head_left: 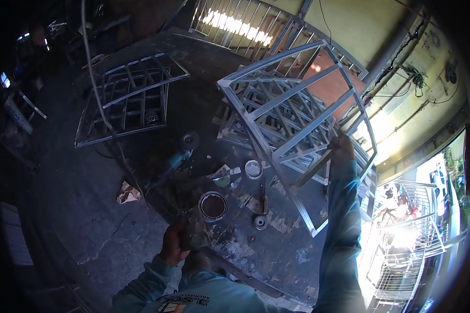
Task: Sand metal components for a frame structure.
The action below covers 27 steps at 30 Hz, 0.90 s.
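Note:
My right hand [341, 146] reaches out to the right, its fingers closed round a bar of a welded metal grille frame [297, 130]. The frame is tilted, with one corner low near the floor. Behind and beneath it lies a stack of similar frames [277, 99]. Low and left of centre, my left hand [174, 244] is curled against a dull brownish shape [195, 229]; shadow hides its fingertips and what they grip. Just beyond that shape stands an open round can [212, 206] with a stained rim.
An angle grinder [176, 159] lies on the dark floor, near a small can [253, 169], a disc-like part [260, 223] and a crumpled scrap [128, 193]. More grille frames [136, 99] lie far left. A hanging cable [91, 68] runs down. Barred metalwork [402, 250] stands in sunlight at right.

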Each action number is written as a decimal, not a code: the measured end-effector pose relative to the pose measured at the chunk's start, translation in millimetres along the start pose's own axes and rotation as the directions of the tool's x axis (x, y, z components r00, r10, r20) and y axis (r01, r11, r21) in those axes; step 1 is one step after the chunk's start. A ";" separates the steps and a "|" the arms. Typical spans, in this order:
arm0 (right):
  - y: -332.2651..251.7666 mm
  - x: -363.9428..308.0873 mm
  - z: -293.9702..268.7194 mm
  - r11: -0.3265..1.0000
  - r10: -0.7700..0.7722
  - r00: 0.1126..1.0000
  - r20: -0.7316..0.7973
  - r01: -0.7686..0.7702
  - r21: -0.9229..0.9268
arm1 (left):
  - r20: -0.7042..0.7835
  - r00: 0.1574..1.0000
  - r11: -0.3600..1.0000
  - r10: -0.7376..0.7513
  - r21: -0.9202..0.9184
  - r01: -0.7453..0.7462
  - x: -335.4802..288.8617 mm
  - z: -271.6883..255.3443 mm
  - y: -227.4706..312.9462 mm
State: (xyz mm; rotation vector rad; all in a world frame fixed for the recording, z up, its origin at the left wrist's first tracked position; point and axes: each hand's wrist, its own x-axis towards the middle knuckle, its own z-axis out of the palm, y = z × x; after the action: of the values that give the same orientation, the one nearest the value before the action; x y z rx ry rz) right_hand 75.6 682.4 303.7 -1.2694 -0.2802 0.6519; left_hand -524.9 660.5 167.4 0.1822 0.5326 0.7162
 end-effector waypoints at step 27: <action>95.0 240.8 85.8 0.883 0.220 0.975 -0.015 -0.206 -0.421 | -0.319 0.947 0.975 -0.037 0.195 0.104 149.6 11.9 148.2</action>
State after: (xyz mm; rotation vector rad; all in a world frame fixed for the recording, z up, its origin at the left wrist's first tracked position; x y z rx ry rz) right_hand 191.4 907.4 202.1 -1.7233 -0.3221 0.8309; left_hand -510.0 870.9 167.3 0.2466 0.9174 0.6201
